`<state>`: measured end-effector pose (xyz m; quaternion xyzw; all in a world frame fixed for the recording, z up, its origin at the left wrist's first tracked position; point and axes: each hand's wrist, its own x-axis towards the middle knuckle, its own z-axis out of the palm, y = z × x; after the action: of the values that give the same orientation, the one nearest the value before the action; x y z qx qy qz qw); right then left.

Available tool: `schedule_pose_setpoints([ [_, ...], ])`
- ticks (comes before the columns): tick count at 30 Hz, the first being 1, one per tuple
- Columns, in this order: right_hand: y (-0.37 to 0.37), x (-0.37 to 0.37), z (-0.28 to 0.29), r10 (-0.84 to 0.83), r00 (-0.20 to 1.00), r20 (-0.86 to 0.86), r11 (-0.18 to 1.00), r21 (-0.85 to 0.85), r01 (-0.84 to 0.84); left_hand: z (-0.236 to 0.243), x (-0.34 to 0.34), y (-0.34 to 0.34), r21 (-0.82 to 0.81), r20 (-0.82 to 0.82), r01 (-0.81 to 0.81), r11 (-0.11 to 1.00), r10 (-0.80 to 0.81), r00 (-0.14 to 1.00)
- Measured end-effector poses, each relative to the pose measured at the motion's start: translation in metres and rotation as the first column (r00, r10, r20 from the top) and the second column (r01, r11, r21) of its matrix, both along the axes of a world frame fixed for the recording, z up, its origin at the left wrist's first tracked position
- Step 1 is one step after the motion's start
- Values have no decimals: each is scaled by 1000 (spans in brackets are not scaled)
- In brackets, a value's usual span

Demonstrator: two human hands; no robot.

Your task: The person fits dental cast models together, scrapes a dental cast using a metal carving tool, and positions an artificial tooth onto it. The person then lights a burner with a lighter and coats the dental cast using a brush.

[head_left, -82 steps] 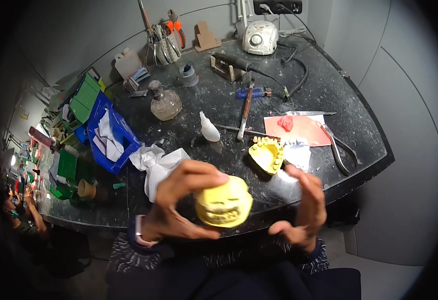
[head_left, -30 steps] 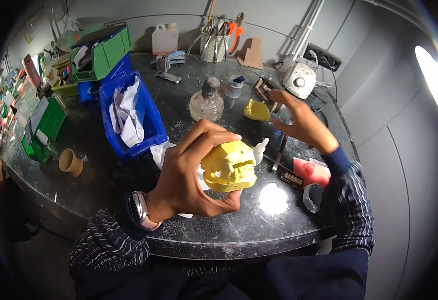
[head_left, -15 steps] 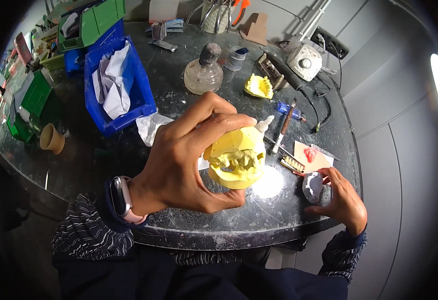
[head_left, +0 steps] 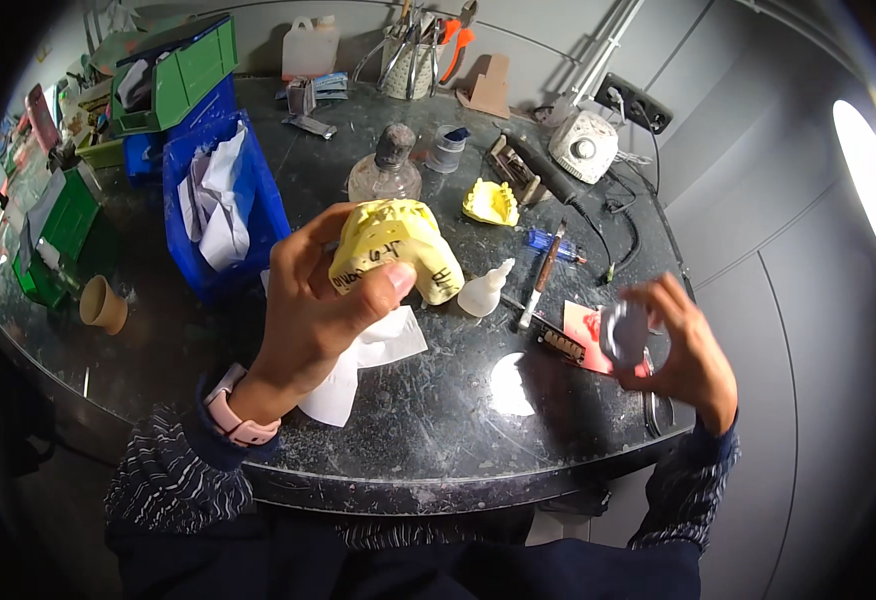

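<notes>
My left hand [head_left: 298,330] is closed on a yellow dental cast [head_left: 390,225] with handwriting on it, thumb across its face. My right hand [head_left: 691,358] grips a grey-white cast piece [head_left: 623,335], blurred, above a pink sheet [head_left: 582,322] at the bench's right. Beside that sheet lies a strip of artificial teeth [head_left: 563,344]. A white squeeze bottle [head_left: 480,292] stands just right of the cast in my left hand, and a brown-handled tool [head_left: 544,275] lies beyond it. White paper [head_left: 330,398] lies under my left hand. Another yellow cast [head_left: 490,204] sits farther back.
The dark bench [head_left: 438,450] holds a blue bin [head_left: 186,280] of paper, green bins [head_left: 173,75], a beige cup [head_left: 104,305], a glass burner [head_left: 378,182], a tool holder [head_left: 408,65], a corded handpiece [head_left: 548,170] and a white control box [head_left: 584,145]. A lit lamp [head_left: 868,175] is at right.
My right hand set a yellow cast at the back, then lifted the grey-white piece from the bench. My left hand has raised and turned its cast, moving it away from me.
</notes>
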<state>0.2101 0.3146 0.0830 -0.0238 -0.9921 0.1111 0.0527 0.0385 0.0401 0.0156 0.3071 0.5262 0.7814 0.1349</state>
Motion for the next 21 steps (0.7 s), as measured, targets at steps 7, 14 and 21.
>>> schedule_pose_setpoints([
  [7, 15, -114, -10, 313, 920, -235, 949, 54, -309, -10, -1, -1, -8, 30, -22, 1000, 23, 999],
  [14, 31, -178, -48, 392, 918, -57, 917, -55, -395, -22, -1, 9, -68, -188, -91, 994, 76, 979],
  [21, 16, -190, -57, 405, 912, -67, 913, -21, -407, -20, 3, 15, 6, -264, -151, 988, 148, 953],
])
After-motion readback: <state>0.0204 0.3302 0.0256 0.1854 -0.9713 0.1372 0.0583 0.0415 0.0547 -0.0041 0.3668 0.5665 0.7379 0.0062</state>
